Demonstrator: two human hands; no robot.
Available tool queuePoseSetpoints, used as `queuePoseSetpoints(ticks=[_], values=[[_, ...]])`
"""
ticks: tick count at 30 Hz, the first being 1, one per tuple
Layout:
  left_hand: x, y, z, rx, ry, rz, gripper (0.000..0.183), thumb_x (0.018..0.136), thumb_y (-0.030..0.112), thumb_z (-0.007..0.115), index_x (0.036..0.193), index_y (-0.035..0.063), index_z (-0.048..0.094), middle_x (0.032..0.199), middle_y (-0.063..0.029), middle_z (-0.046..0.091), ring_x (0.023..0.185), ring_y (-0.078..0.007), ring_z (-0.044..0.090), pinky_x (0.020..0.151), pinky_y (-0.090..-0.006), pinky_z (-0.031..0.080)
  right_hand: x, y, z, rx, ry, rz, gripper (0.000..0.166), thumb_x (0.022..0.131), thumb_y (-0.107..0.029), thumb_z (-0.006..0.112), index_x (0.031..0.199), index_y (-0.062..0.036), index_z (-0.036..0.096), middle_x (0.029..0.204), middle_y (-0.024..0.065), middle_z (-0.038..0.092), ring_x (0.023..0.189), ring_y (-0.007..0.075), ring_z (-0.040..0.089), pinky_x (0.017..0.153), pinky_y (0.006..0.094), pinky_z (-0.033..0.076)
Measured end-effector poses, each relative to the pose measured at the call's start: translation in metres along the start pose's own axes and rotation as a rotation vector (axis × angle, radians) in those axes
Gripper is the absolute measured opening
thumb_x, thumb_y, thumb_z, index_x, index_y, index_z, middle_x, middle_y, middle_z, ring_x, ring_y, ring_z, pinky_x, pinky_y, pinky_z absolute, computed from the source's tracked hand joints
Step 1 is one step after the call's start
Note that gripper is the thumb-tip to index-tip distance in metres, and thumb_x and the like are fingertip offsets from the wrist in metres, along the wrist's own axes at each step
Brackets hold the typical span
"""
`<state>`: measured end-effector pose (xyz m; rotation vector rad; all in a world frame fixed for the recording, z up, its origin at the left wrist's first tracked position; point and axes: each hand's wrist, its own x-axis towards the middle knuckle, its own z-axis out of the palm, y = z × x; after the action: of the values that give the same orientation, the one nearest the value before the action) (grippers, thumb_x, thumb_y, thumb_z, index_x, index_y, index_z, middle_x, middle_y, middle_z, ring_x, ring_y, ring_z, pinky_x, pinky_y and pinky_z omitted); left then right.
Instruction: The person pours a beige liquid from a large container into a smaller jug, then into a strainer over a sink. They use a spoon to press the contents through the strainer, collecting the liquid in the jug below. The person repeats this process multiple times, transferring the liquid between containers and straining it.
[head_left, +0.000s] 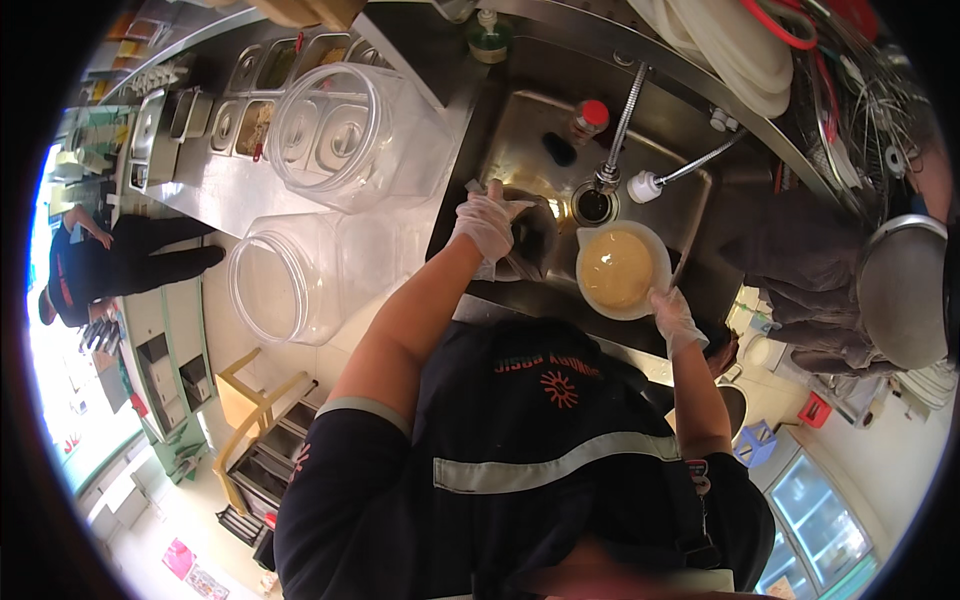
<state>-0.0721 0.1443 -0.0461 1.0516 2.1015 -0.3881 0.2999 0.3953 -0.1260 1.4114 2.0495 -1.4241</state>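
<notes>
My left hand (487, 223), in a clear plastic glove, is at the left side of the steel sink (517, 112), closed on the rim of a dark, see-through container (536, 232) that leans there. My right hand (675, 311), also gloved, grips the edge of a white bowl (660, 259) with a pouring lip. Pale yellow liquid (617, 268) fills much of the bowl, which is over the near part of the sink. Beyond it are the drain (594, 204), a metal hose spout (624, 124) and a white-ended hose (645, 186). A red-lidded jar (590, 120) stands farther back.
Two large clear plastic jars (405, 142) lie left of the sink, near steel food pans (341, 142). A green soap bottle (489, 39) stands at the back. Whisks (862, 82) and white lids hang at the right. A person (97, 255) stands far left; a steel pan (904, 292) is at right.
</notes>
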Motion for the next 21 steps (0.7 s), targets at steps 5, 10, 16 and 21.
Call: queuePoseSetpoints(ticks=[5, 10, 16, 21], values=[[-0.005, -0.001, 0.007, -0.044, 0.019, -0.031, 0.093, 0.085, 0.018, 0.065, 0.162, 0.0481, 0.022, 0.16, -0.0201, 0.032, 0.131, -0.0428, 0.054, 0.102, -0.042, 0.052, -0.043, -0.095, -0.007, -0.016, -0.044, -0.039, 0.038, 0.097, -0.034, 0.064, 0.107, 0.0019, 0.072, 0.089, 0.0092, 0.071, 0.08, 0.0198, 0.068, 0.075, 0.0355, 0.052], [-0.008, -0.004, 0.001, -0.097, 0.0, -0.047, 0.097, 0.079, 0.017, 0.074, 0.16, 0.0479, 0.03, 0.152, -0.0125, 0.038, 0.135, -0.0405, 0.051, 0.106, -0.0417, 0.05, -0.067, -0.178, -0.011, -0.439, -0.13, 0.005, 0.05, 0.098, -0.046, 0.06, 0.107, 0.0018, 0.074, 0.099, 0.0219, 0.072, 0.094, 0.0312, 0.07, 0.087, 0.0411, 0.053], [-0.008, -0.01, 0.014, -0.153, 0.071, -0.036, 0.094, 0.08, 0.018, 0.074, 0.159, 0.0492, 0.032, 0.153, -0.0117, 0.036, 0.137, -0.0401, 0.049, 0.105, -0.0422, 0.051, -0.07, -0.204, -0.003, -0.631, -0.028, -0.23, 0.052, 0.093, -0.048, 0.066, 0.104, 0.0023, 0.075, 0.094, 0.0265, 0.073, 0.095, 0.0401, 0.07, 0.089, 0.0453, 0.053], [-0.013, -0.011, 0.016, -0.269, 0.056, -0.075, 0.091, 0.082, 0.017, 0.073, 0.157, 0.0518, 0.034, 0.154, -0.0101, 0.035, 0.139, -0.0386, 0.047, 0.103, -0.0435, 0.053, -0.084, -0.241, -0.012, -0.548, -0.174, -0.178, 0.064, 0.092, -0.056, 0.067, 0.095, 0.0083, 0.07, 0.1, 0.0302, 0.069, 0.099, 0.0432, 0.067, 0.09, 0.0484, 0.051]])
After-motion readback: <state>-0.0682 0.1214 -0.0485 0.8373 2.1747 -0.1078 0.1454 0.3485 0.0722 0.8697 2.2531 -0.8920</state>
